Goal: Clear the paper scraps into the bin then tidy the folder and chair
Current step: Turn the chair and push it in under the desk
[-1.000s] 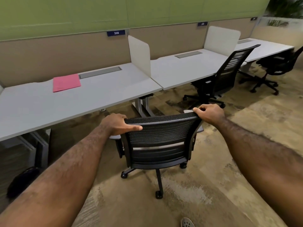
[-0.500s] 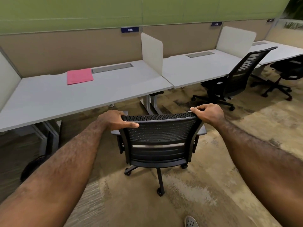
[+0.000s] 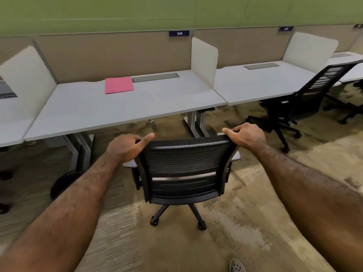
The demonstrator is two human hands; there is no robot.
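Two hands on one mesh-backed office chair (image 3: 184, 169): my left hand (image 3: 125, 147) and right hand (image 3: 245, 135) clamp its top corners. Chair now squarer to the desk (image 3: 117, 108), just short of it; tuck-in remains. Pink folder (image 3: 118, 84) lies at the desk's rear.

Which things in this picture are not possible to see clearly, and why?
Head view only:
- Second desk sign: number blurred, unreadable.
- Chair seat: hidden behind its own backrest.
- Left hand and right hand: fingers wrap over the backrest top, fingertips hidden.
- Dark object under the desk: too blurred to name.
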